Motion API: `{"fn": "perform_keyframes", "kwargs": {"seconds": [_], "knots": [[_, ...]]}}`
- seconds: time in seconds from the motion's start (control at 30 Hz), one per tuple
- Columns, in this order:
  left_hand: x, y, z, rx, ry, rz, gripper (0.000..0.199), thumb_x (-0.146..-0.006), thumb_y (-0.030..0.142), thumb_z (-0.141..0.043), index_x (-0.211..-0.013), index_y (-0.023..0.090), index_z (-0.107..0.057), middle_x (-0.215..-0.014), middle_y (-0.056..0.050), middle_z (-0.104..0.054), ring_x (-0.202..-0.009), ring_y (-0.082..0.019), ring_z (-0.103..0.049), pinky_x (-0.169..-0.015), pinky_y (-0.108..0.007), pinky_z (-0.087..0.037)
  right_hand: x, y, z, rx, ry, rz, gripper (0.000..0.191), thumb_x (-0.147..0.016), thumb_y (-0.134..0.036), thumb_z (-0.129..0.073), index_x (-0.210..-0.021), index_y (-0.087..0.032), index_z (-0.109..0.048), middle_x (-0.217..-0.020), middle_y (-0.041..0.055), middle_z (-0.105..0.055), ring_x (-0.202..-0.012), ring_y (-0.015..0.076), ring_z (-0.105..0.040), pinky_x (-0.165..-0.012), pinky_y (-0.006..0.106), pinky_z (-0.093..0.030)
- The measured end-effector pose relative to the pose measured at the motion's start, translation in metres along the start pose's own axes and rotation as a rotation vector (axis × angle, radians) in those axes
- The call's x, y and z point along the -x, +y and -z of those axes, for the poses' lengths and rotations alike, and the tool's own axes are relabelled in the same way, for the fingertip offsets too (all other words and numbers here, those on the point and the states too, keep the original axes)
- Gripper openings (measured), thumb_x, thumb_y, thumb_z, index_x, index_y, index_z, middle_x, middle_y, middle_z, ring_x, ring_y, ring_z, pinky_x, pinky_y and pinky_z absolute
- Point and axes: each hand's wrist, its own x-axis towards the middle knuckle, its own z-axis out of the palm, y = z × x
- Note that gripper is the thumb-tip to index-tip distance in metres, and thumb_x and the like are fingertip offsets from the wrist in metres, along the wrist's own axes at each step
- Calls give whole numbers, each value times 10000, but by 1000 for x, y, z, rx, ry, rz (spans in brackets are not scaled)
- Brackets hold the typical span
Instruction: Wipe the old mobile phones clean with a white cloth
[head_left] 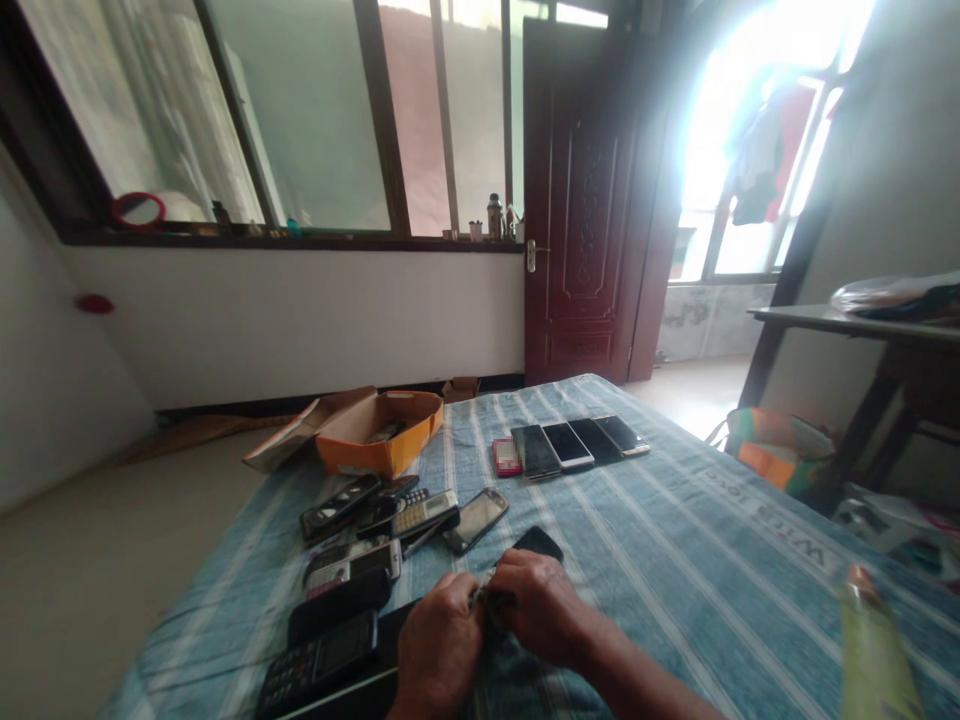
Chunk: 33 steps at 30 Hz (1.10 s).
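Note:
My left hand (442, 640) and my right hand (536, 605) meet low in the middle, over a blue striped cloth (660, 560). Both are closed, with a small greyish thing (480, 592) pinched between them, too small to name. Just beyond my right hand lies a black phone (541, 544). A pile of old phones is left of my hands, among them a black keypad phone (322, 665) and a silver keypad phone (424, 512). A grey touchscreen phone (478, 520) rests beside the pile. Farther back, several flat phones (566, 446) lie in a row by a small pink one (507, 457).
An open orange box (382, 445) stands at the far left edge of the cloth. A yellow-green bottle (874, 650) is at the lower right. Beyond are a dark red door (581, 200) and a side table (840, 320) at the right.

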Motion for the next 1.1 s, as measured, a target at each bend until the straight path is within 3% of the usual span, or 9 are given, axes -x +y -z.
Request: {"fn": "perform_keyframes", "kwargs": {"seconds": [0.23, 0.47, 0.73, 0.83, 0.97, 1.1], "knots": [[-5, -1, 0, 472, -31, -71, 279, -755, 247, -427, -814, 203, -696, -864, -42, -708, -866, -212, -657, -772, -284, -462, 1, -3, -3, 3, 16, -45, 133, -696, -79, -552, -744, -193, -602, -766, 5, -612, -700, 134, -563, -589, 222, -320], [-9, -7, 14, 804, -301, -56, 294, -648, 340, -448, -695, 181, -691, -655, 0, -665, -657, -184, -600, -586, -256, -432, 1, -8, -1, -20, 18, -98, 193, -685, -81, -588, -838, -197, -610, -818, 4, -621, -737, 141, -576, -611, 221, -330], [-12, -9, -3, 914, -183, 120, 210, -566, 356, -526, -716, 210, -526, -512, 51, -562, -490, -142, -528, -487, -235, -369, 0, -8, 7, -10, -104, -93, 63, -737, -168, -674, -707, -186, -623, -787, -2, -580, -719, 125, -542, -609, 215, -340], [-10, -7, -1, 863, -131, 112, 243, -577, 327, -537, -788, 207, -532, -491, 78, -532, -470, -132, -509, -474, -225, -353, 0, -12, 13, -22, -143, -82, 141, -694, -255, -758, -723, -188, -636, -820, -2, -592, -724, 127, -543, -611, 214, -351], [-9, -4, 4, 824, -127, 64, 468, -624, 359, -569, -1042, 149, -578, -574, 43, -622, -560, -169, -585, -541, -250, -417, 0, -16, 11, 33, -120, -108, 138, -703, -269, -754, -770, -192, -661, -808, 3, -596, -718, 135, -542, -607, 223, -351], [-11, -8, 8, 758, -174, -41, 369, -677, 329, -514, -960, 136, -651, -650, 12, -657, -677, -185, -629, -638, -260, -460, 1, -10, 3, -4, -65, -94, 37, -756, -210, -688, -767, -186, -662, -779, 1, -583, -701, 123, -531, -612, 214, -351]]}}
